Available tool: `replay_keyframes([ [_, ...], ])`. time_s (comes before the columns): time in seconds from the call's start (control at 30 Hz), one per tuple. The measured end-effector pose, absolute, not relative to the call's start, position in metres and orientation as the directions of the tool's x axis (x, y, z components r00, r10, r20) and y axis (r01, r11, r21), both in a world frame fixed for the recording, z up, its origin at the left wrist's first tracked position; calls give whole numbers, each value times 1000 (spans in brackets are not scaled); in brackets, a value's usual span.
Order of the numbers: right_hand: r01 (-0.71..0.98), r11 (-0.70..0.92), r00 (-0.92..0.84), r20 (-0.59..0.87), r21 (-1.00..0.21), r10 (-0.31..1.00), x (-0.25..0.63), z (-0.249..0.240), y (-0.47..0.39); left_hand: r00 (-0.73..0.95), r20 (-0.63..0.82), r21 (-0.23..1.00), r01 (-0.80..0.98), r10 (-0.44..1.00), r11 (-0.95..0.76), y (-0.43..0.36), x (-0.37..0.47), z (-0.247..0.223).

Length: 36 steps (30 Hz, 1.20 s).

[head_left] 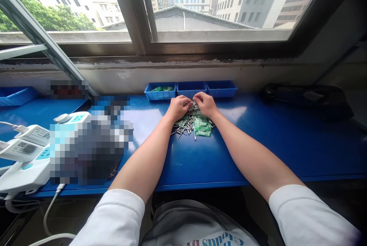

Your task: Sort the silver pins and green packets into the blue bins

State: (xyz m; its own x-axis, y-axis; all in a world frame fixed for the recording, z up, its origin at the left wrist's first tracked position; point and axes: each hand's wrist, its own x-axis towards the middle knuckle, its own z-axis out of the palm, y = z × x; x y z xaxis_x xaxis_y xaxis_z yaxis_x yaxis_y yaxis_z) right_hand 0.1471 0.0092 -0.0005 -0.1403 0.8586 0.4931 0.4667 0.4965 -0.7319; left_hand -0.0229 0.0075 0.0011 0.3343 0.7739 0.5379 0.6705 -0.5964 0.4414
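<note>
Both my hands meet over a pile of small metal pins or rods on the blue table. My left hand has its fingertips pinched together at the pile's far side. Close by on the right, my right hand is pinched too, its fingertips almost touching the left ones. Whatever lies between the fingertips is too small to make out. Green-tinted clear plastic bags lie in and on the pile, just below my right hand.
Behind the pile stand three blue bins: the left bin holds green bags, beside a middle bin and right bin. White power strips with plugs lie left, near a blurred-out area. A dark object lies far right.
</note>
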Motion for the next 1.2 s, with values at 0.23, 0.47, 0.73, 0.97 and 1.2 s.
replay_keyframes([
  [0.23,328,487,-71,493,-809,867,148,4,7,284,506,427,738,815,-522,9,-22,1],
  [0.47,244,455,-7,467,-857,884,152,5,8,254,499,427,760,829,-490,7,-21,4],
  [0.73,678,300,216,572,-671,791,160,1,17,220,458,404,811,861,-422,8,-21,2],
  [0.97,739,146,211,432,-657,877,162,-9,25,232,448,398,813,863,-426,7,-21,3],
  [1.2,770,242,141,528,-590,838,158,-8,22,239,436,391,818,867,-422,8,-21,2],
])
